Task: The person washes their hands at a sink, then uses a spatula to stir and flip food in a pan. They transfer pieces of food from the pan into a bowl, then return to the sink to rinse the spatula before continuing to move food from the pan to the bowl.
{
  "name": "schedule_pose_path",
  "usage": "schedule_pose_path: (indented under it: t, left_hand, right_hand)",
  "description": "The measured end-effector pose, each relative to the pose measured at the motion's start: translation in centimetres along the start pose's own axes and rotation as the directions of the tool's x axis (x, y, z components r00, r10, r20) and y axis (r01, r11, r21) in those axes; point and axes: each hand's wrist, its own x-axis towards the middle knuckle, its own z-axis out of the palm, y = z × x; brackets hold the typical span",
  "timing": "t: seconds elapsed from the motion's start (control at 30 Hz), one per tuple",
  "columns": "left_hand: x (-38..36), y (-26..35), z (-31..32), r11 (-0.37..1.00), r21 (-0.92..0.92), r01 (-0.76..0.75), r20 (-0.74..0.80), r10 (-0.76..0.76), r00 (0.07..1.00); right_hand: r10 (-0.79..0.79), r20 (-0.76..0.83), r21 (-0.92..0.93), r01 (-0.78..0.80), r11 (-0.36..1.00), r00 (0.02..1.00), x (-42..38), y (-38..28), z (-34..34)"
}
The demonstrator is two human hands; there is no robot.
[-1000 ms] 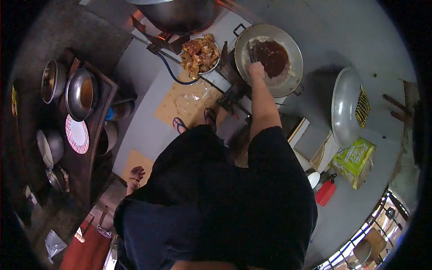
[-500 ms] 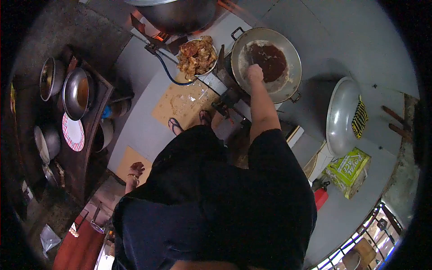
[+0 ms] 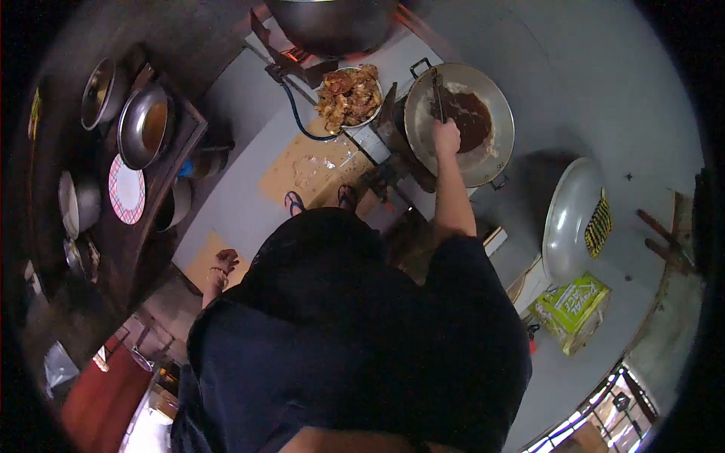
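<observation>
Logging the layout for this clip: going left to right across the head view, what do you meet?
Checked plate → bowl of fried food → right hand on a utensil in the wok → pale lid → green box.

My right hand (image 3: 447, 138) is over the wok (image 3: 495, 147), gripping the spatula (image 3: 437, 92); the near rim under my wrist is bare. Just left, the bowl (image 3: 350, 97) of fried pieces and the big pot (image 3: 332, 21) crowd the upper centre. Lower right, past the wok, the grey counter (image 3: 604, 90) lies open up to the lid (image 3: 568, 219).
</observation>
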Motion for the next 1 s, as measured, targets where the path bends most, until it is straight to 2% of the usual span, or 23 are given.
schedule_pose_path:
  t: [0.07,0.1,0.13,0.17,0.23,0.37,0.43,0.47,0.5,0.57,0.67,0.7,0.73,0.77,0.8,0.83,0.87,0.93,0.97,1.0]
  left_hand:
    - [-0.4,0.1,1.1,0.998,-0.057,0.008,0.035,-0.006,0.999]
    - [-2.1,0.8,4.2,0.997,0.063,-0.039,-0.084,0.044,0.996]
    - [-3.1,0.9,6.0,0.981,0.185,-0.067,-0.196,0.103,0.975]
    - [-2.7,0.1,6.1,0.983,0.169,-0.068,-0.199,0.102,0.975]
    - [-1.9,-1.9,6.5,0.925,0.362,-0.113,-0.300,0.231,0.925]
    - [-3.0,-4.1,7.5,0.954,0.281,-0.108,-0.335,0.203,0.920]
    - [-5.0,-4.5,10.0,0.965,0.233,-0.117,-0.475,0.218,0.853]
    - [-4.9,-5.5,9.5,0.969,0.215,-0.118,-0.485,0.211,0.849]
    - [-4.7,-6.8,8.7,0.979,0.168,-0.113,-0.473,0.181,0.863]
    - [-5.4,-8.4,8.6,0.988,0.099,-0.116,-0.469,0.149,0.871]
    - [-5.7,-11.1,8.2,0.993,-0.027,-0.117,-0.473,0.090,0.876]
    - [-5.4,-12.4,7.3,0.964,0.238,-0.118,-0.449,0.217,0.867]
    - [-5.2,-13.7,6.6,0.869,0.482,-0.111,-0.403,0.332,0.853]
    - [-6.0,-13.2,7.5,0.883,0.453,-0.120,-0.434,0.337,0.836]
    - [-7.7,-10.5,9.6,0.924,0.379,-0.047,-0.481,0.240,0.843]
    - [-8.7,-9.2,9.7,0.954,0.299,0.018,-0.515,0.145,0.845]
    - [-4.6,-14.3,4.8,0.965,0.221,-0.138,-0.426,0.223,0.877]
    - [-6.9,-10.6,6.3,0.999,0.041,-0.002,-0.567,0.025,0.824]
    - [-7.2,-10.6,5.3,1.000,0.017,-0.016,-0.580,0.023,0.815]
    - [-7.1,-10.7,4.1,0.995,0.012,-0.098,-0.577,0.087,0.812]
  right_hand:
    - [-0.118,-0.045,0.094,0.122,0.988,0.992,-1.8,-0.8,-0.4]
    - [-0.133,-0.042,0.089,0.136,0.987,0.990,-2.7,-1.3,-0.3]
    - [-0.226,-0.006,0.018,0.226,0.974,0.974,-3.6,-2.0,0.0]
    - [-0.315,0.037,-0.049,0.316,0.947,0.948,-4.3,-2.7,0.5]
    - [-0.386,0.106,-0.090,0.395,0.914,0.916,-5.7,-4.6,1.9]
    - [-0.528,0.246,-0.164,0.572,0.804,0.813,-5.3,-6.4,7.6]
    - [-0.534,0.310,-0.213,0.604,0.768,0.787,-4.4,-7.0,10.0]
    - [-0.525,0.360,-0.264,0.624,0.736,0.771,-4.0,-7.1,10.8]
    - [-0.538,0.369,-0.262,0.640,0.723,0.758,-3.8,-7.1,11.5]
    - [-0.516,0.320,-0.291,0.601,0.745,0.795,-4.0,-8.0,11.9]
    - [-0.545,0.366,-0.375,0.655,0.656,0.754,-4.8,-8.8,10.7]
    - [-0.563,0.328,-0.368,0.652,0.663,0.758,-5.4,-8.9,10.0]
    - [-0.557,0.344,-0.339,0.653,0.677,0.756,-4.9,-8.4,10.5]
    - [-0.559,0.368,-0.300,0.664,0.685,0.743,-4.8,-8.3,11.1]
    - [-0.454,0.310,-0.260,0.534,0.805,0.835,-6.5,-9.1,9.9]
    - [-0.423,0.272,-0.252,0.489,0.835,0.864,-7.2,-9.4,9.8]
    - [-0.509,0.232,-0.192,0.552,0.811,0.829,-6.0,-8.2,11.7]
    - [-0.521,0.240,-0.220,0.568,0.793,0.819,-6.0,-7.8,13.0]
    - [-0.577,0.132,-0.215,0.592,0.777,0.806,-8.7,-9.1,11.4]
    - [-0.609,0.074,-0.182,0.611,0.770,0.789,-10.9,-10.5,10.5]
